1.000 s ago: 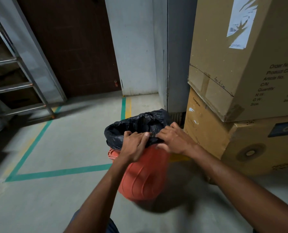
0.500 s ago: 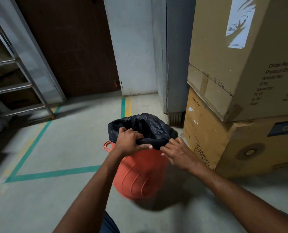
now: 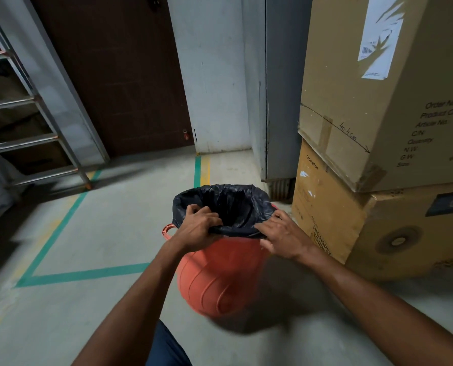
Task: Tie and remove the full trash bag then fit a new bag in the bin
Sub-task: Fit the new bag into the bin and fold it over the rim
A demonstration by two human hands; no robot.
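Note:
An orange ribbed plastic bin (image 3: 214, 281) stands on the concrete floor, leaning slightly. A black trash bag (image 3: 225, 204) lines it, its mouth open and its edge folded over the rim. My left hand (image 3: 196, 228) grips the bag's edge at the near left of the rim. My right hand (image 3: 283, 239) holds the rolled bag edge at the near right, fingers curled over it. The inside of the bag is dark; I cannot make out its contents.
Two stacked cardboard boxes (image 3: 365, 159) stand close on the right of the bin. A grey metal cabinet (image 3: 278, 88) and a brown door (image 3: 114, 75) are behind. A metal rack (image 3: 29, 122) stands at the left. Green and yellow tape lines (image 3: 82, 274) mark the floor.
The bag's mouth has opened wide over the rim. My hands have moved apart along the near edge, the right one going from the bin's side up onto the bag edge.

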